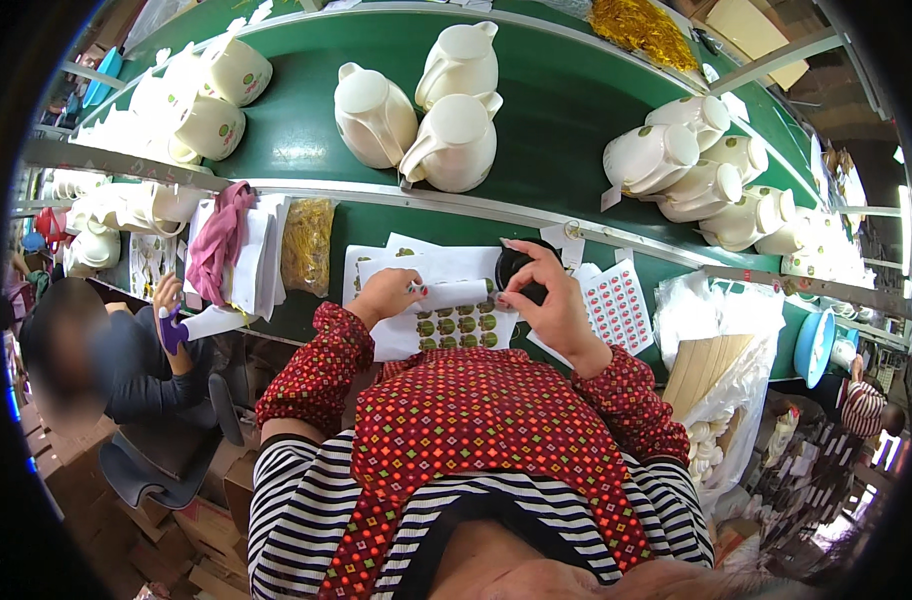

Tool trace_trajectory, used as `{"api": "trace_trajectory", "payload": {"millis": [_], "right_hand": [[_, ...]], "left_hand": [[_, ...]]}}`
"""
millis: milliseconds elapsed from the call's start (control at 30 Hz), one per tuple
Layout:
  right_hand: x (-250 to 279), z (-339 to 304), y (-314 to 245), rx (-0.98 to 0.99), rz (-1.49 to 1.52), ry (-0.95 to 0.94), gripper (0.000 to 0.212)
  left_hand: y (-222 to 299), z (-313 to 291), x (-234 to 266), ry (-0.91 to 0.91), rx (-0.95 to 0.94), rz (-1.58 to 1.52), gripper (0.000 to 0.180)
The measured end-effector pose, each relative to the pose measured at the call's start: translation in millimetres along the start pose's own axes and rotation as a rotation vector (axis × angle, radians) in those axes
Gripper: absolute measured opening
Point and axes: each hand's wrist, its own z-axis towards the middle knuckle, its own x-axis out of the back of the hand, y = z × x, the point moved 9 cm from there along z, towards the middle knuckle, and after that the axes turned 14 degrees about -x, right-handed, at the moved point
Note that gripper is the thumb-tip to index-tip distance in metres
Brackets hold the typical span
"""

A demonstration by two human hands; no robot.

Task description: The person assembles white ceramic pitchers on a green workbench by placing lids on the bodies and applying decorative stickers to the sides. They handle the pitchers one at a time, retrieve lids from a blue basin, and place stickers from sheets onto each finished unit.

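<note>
Both my hands are at a sheet of stickers (456,327) printed with rows of dark green and brown round pictures, on the green bench in front of me. A white strip along its far part (458,294) is folded or curled over. My left hand (388,294) pinches the strip's left end between thumb and fingers. At its right end, my right hand (551,300) pinches with thumb and forefinger, the other fingers bent above. Behind my right hand sits a round black dish (516,268), partly covered by it. More sticker sheets (406,246) lie beneath and beyond.
A sheet of small red stickers (618,308) lies to the right, beside clear plastic bags (721,318). Cream pitchers (456,140) stand in groups on the raised green shelf (296,110). Pink cloth (221,240) covers papers at left, near a seated co-worker (141,350).
</note>
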Motion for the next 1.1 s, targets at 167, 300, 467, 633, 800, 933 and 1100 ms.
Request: {"api": "trace_trajectory", "payload": {"millis": [167, 300, 467, 633, 800, 933, 1100], "right_hand": [[31, 4, 13, -0.048, -0.059, 0.084, 0.011], [43, 9, 2, 0.039, -0.127, 0.130, 0.028], [63, 10, -25, 0.021, -0.082, 0.160, 0.075], [86, 3, -55, 0.140, -0.109, 0.202, 0.080], [91, -13, -80, 0.118, 0.152, 0.063, 0.084], [64, -36, -83, 0.090, 0.372, -0.161, 0.089], [22, -51, -75, -0.047, 0.229, -0.292, 0.080]], "left_hand": [[41, 10, 107, 0.640, -0.107, 0.099, 0.059], [60, 46, 190, 0.820, -0.113, 0.070, 0.049], [58, 99, 187, 0.525, -0.084, 0.271, 0.033], [106, 135, 182, 0.396, -0.139, -0.485, 0.028], [177, 105, 168, 0.356, -0.035, -1.337, 0.025], [178, 53, 159, 0.271, -0.142, -2.120, 0.017], [177, 24, 86, 0.282, 0.251, -2.267, 0.014]]}}
